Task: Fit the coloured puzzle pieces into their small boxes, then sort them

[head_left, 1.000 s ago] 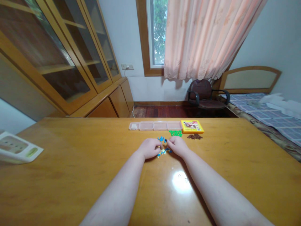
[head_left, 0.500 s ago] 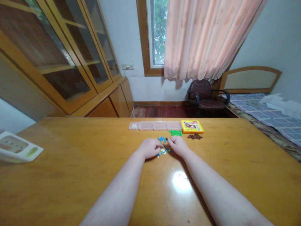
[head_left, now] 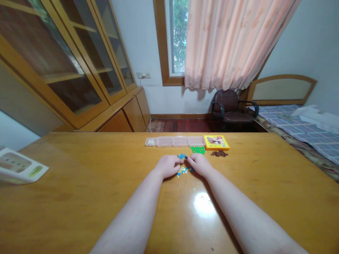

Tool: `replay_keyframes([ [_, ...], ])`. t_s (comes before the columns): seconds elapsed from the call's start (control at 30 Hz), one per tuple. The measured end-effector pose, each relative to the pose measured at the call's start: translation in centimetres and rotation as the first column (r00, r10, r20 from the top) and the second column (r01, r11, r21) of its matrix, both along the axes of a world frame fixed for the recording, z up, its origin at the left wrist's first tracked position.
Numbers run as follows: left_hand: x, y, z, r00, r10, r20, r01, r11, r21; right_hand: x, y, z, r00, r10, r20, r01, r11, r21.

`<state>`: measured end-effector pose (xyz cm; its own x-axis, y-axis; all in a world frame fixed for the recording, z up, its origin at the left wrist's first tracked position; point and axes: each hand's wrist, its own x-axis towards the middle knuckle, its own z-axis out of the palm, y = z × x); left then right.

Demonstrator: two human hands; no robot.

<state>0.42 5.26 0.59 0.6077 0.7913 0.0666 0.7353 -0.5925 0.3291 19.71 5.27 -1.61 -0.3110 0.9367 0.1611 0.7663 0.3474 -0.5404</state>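
Observation:
My left hand (head_left: 167, 166) rests low over the table, its index finger stretched inward and its thumb apart below. Facing it, my right hand (head_left: 200, 163) has its fingers curled together, with a small dark spot at the tip; whatever they pinch is too small to make out. Just beyond the fingertips lies a little pile of blue plastic pieces (head_left: 181, 156). Between the hands, on the near side, is a mixed heap of pale yellow and blue pieces (head_left: 182, 171), partly hidden by the fingers.
Green pieces (head_left: 197, 150) and brown pieces (head_left: 219, 153) form separate piles beyond my right hand. A clear compartment tray (head_left: 172, 141) and a yellow box (head_left: 217, 142) line the table's far edge. A white plastic holder (head_left: 23, 165) stands at the left.
My right fingertips have shifted slightly left and nearer to me, closer to the left hand. The blue pieces beyond the fingers look more bunched together. My left hand has barely moved.

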Motion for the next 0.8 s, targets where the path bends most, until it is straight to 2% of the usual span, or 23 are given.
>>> replay_keyframes([
  [0.17,-0.2,0.3,-0.6,0.998,0.067,-0.002,-0.067,0.998,-0.019,0.3,0.1,0.0,0.997,-0.074,-0.014,0.074,0.997,0.009],
  [0.27,-0.2,0.4,-0.8,0.996,0.084,0.021,-0.084,0.996,-0.013,0.4,0.2,-0.1,0.998,-0.067,-0.009,0.067,0.998,-0.013],
  [0.47,-0.2,0.3,-0.8,0.993,-0.062,0.097,0.067,0.996,-0.054,0.3,0.2,0.0,0.999,-0.023,-0.048,0.024,0.999,0.040],
  [0.57,-0.1,0.0,-0.5,0.985,-0.134,0.104,0.142,0.987,-0.076,0.4,0.1,0.1,0.996,-0.016,-0.092,0.017,1.000,0.005],
  [0.8,0.2,-0.4,0.4,0.983,-0.180,0.044,0.183,0.981,-0.059,0.3,-0.1,0.4,0.999,-0.002,-0.045,0.001,1.000,-0.031],
])
